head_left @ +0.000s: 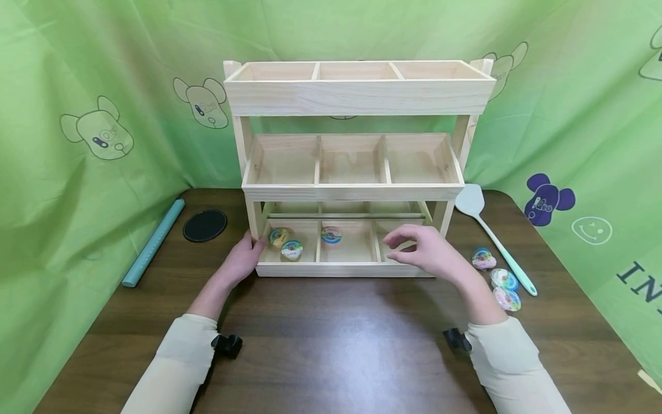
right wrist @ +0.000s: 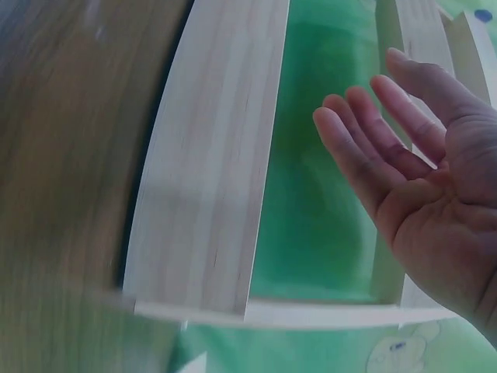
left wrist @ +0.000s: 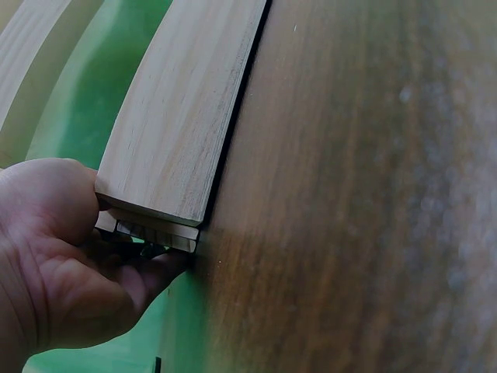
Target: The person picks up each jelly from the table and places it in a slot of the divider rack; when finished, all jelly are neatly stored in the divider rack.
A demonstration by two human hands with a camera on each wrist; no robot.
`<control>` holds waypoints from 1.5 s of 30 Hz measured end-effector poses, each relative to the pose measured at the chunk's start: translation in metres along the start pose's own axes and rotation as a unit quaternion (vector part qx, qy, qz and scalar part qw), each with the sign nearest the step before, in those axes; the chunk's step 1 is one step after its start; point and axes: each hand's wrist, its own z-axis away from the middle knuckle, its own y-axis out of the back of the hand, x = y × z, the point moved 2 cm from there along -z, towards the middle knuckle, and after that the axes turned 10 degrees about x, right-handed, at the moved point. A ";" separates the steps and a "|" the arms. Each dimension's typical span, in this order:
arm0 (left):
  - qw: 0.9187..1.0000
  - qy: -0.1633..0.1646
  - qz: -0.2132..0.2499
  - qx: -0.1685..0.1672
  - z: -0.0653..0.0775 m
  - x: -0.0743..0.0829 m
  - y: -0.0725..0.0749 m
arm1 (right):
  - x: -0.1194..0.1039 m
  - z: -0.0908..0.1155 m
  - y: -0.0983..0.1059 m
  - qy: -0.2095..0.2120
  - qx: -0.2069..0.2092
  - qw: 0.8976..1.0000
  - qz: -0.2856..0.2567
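A three-tier wooden rack (head_left: 357, 99) with divided trays stands on the table. My left hand (head_left: 244, 255) grips the left end of its bottom tray (head_left: 351, 270); in the left wrist view the thumb lies at the front corner and the fingers go behind the side. My right hand (head_left: 424, 250) is over the bottom tray's right compartment, fingers loosely bent and nothing between them. Two small cups with printed lids, one yellowish (head_left: 280, 237) and one blue-green (head_left: 292, 249), lie in the left compartment. Another small cup (head_left: 331, 234) sits in the middle one.
Right of the rack lie a spatula (head_left: 470, 201) with a pale green handle and three more small cups (head_left: 483, 259). To the left are a black disc (head_left: 204, 225) and a light blue rod (head_left: 154, 242). Green printed cloth (head_left: 129, 52) hangs behind.
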 end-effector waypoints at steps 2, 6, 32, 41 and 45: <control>1.000 -0.001 -0.001 0.000 0.000 0.000 0.000 | 0.005 0.003 0.005 -0.012 0.007 1.000 0.002; 1.000 -0.004 -0.003 0.001 0.001 0.000 0.000 | 0.014 0.011 0.015 -0.033 0.016 0.999 0.001; 1.000 -0.009 0.000 0.003 -0.001 0.001 -0.001 | 0.068 0.051 0.075 -0.117 0.086 0.984 0.105; 1.000 -0.008 0.002 0.001 0.000 0.000 0.000 | 0.091 0.059 0.086 -0.110 0.108 0.974 0.167; 1.000 -0.006 0.004 -0.002 0.000 -0.001 -0.001 | 0.100 0.060 0.090 -0.110 0.098 0.972 0.182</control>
